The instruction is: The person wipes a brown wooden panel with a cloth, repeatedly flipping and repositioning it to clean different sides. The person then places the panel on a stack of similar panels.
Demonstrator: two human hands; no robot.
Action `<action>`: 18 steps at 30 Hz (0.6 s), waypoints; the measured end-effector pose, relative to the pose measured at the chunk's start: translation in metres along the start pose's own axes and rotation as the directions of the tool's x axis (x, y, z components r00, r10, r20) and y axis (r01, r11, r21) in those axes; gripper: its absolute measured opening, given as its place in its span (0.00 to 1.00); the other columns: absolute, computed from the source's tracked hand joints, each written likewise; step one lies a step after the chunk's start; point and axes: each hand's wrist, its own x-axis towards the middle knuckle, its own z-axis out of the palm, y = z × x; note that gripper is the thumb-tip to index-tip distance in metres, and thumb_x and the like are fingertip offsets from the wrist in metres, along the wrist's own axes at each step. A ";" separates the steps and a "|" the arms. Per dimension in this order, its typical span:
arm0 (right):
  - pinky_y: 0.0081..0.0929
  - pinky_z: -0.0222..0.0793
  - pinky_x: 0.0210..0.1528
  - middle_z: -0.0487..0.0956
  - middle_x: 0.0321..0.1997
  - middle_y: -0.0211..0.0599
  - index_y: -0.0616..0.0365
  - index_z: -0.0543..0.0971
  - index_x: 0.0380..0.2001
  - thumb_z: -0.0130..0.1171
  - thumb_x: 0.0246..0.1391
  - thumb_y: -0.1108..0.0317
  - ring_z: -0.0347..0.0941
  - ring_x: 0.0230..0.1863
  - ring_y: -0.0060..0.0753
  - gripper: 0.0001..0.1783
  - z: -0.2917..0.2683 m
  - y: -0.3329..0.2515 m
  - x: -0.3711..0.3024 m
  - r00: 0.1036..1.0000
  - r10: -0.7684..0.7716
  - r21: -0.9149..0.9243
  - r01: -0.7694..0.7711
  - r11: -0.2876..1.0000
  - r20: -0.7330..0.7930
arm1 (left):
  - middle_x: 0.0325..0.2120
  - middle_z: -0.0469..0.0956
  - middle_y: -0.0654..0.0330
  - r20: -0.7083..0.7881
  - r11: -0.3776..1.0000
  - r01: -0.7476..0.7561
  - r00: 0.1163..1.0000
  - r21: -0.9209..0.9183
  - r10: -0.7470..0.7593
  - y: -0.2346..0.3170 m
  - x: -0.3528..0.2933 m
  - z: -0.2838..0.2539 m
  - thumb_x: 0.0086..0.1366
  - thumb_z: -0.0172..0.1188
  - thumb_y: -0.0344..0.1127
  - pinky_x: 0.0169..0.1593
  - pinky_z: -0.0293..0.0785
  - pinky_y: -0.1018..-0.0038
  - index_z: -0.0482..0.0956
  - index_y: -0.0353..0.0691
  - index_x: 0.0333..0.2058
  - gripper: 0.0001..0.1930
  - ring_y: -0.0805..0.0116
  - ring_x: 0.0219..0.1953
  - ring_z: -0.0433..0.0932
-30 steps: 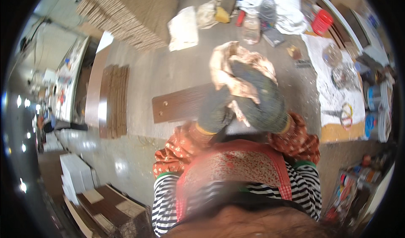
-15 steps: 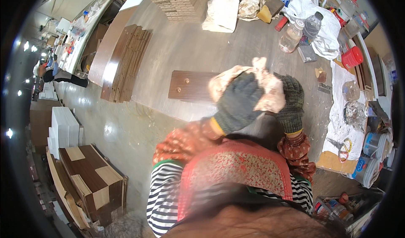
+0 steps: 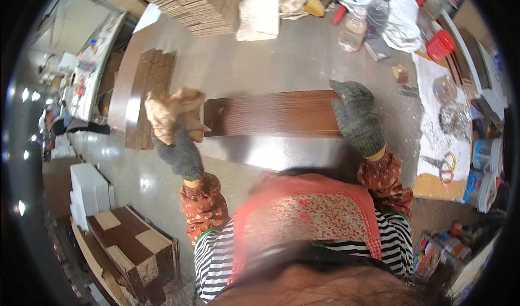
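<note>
A dark brown wooden board (image 3: 281, 114) with a glossy, grained face lies crosswise on the worktable. My left hand (image 3: 181, 157), in a dark grey knit glove, is closed on a crumpled beige cloth (image 3: 187, 108) at the board's left end. Both cloth and hand are slightly blurred by motion. At the opposite end, my gloved right hand (image 3: 357, 116) holds the board's right edge, its fingers partly over the wood.
Stacked brown boards (image 3: 154, 84) stand left of the work, and a taller pile (image 3: 189, 5) is at the back. Plastic bottles (image 3: 355, 29), a red-lidded jar (image 3: 440, 46) and scissors (image 3: 445, 168) lie to the right. Wrapped panels (image 3: 138, 246) sit lower left.
My left hand has swept the cloth leftward from near the right hand to the board's left end. More of the board shows. The view has shifted slightly.
</note>
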 end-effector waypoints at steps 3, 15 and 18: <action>0.47 0.67 0.61 0.80 0.49 0.51 0.59 0.80 0.52 0.61 0.57 0.62 0.75 0.53 0.52 0.21 -0.011 -0.002 0.003 0.991 0.093 0.076 -0.100 0.992 0.095 | 0.53 0.76 0.54 0.242 0.952 -0.220 0.932 -0.212 0.270 0.026 -0.035 0.046 0.63 0.66 0.27 0.52 0.76 0.70 0.70 0.34 0.63 0.29 0.68 0.49 0.77; 0.44 0.73 0.53 0.79 0.52 0.41 0.53 0.78 0.54 0.58 0.54 0.63 0.77 0.51 0.46 0.22 -0.004 0.021 0.027 0.907 0.008 -0.197 0.083 0.977 0.422 | 0.50 0.79 0.47 0.599 0.832 -0.553 0.683 0.050 0.418 0.003 -0.042 0.085 0.59 0.70 0.31 0.55 0.75 0.63 0.75 0.32 0.58 0.28 0.50 0.48 0.80; 0.44 0.74 0.53 0.80 0.51 0.44 0.53 0.78 0.52 0.58 0.57 0.62 0.78 0.51 0.49 0.20 -0.014 0.028 0.015 0.937 -0.073 -0.091 0.110 0.990 0.341 | 0.56 0.76 0.48 0.553 0.514 -0.857 0.409 -0.041 0.726 0.030 -0.059 0.100 0.60 0.67 0.36 0.58 0.73 0.59 0.73 0.36 0.62 0.31 0.48 0.52 0.77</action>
